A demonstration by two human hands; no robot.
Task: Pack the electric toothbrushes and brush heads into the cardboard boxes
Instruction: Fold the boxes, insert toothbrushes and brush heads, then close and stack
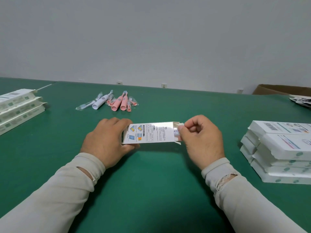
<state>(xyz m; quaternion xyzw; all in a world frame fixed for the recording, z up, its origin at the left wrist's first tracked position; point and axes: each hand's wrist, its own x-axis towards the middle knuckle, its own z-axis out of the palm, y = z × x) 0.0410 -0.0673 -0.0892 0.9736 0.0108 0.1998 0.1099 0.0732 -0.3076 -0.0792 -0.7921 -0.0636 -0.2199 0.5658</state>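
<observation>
A white printed cardboard box (151, 133) lies on its side on the green table, its right end open with the flaps out. My left hand (107, 140) grips the box's left end, thumb under the near edge. My right hand (200, 140) is at the open end, thumb and fingers pinching a plastic-wrapped item (175, 132) that sits in the mouth of the box. Farther back lie a white toothbrush (101, 102), two pink toothbrushes (120, 103) and several bagged brush heads (84, 105).
A stack of white boxes with open end flaps (18, 108) sits at the far left. Another stack of white boxes (279, 152) stands at the right. A brown carton (276, 89) and loose leaflets (301, 100) are at the back right by the wall.
</observation>
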